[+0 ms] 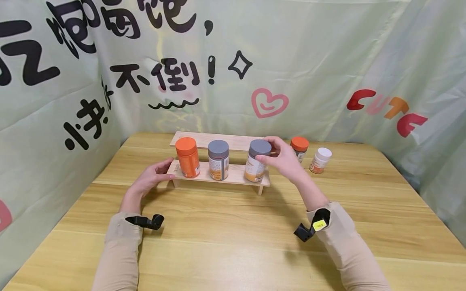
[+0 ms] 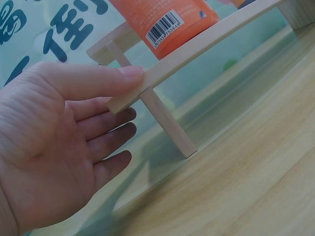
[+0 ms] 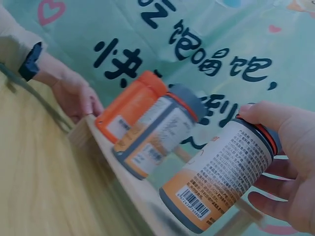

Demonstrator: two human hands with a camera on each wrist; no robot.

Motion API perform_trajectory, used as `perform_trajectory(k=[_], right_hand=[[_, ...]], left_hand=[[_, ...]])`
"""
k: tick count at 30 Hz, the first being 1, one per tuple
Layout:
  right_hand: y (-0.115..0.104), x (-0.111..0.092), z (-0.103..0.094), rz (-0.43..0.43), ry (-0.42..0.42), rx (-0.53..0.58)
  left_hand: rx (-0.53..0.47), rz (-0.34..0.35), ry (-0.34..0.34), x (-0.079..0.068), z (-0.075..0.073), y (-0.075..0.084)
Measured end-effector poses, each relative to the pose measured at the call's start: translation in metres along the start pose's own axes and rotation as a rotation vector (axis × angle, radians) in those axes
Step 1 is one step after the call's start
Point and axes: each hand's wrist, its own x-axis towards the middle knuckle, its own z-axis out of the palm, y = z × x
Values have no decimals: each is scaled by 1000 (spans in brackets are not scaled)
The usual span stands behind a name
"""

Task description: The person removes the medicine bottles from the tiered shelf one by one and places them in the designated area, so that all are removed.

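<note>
My right hand (image 1: 283, 158) grips a grey-lidded supplement bottle (image 1: 254, 166) near its lid, thumb on the near side. That bottle stands at the right end of the front step of a low wooden rack (image 1: 233, 173). On the rack's left end, my left hand (image 2: 64, 128) pinches the board, its thumb over the top and the other fingers beyond and below. An all-orange bottle (image 1: 188, 159) stands closest to the left hand. Between it and the held bottle is a second grey-lidded bottle (image 1: 218, 163). All three are upright in the head view.
Behind the front step runs a bare rear step (image 1: 218, 140). Right of the rack, on the wooden table (image 1: 225, 238), stand an orange-lidded bottle (image 1: 300, 146), partly hidden by the right hand, and a small white-capped bottle (image 1: 320, 160). A printed curtain (image 1: 320, 64) encloses the back and sides.
</note>
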Motion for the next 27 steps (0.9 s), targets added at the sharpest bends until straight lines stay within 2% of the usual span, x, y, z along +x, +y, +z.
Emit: perform_trajectory(k=[10, 19, 27], right_hand=[[8, -11, -34, 14, 47, 18], [22, -24, -59, 44, 124, -48], [39, -34, -71, 102, 145, -107]], left_hand=[[-5, 11, -1, 0, 0, -1], [9, 16, -1, 0, 1, 0], [-4, 16, -6, 1, -1, -3]])
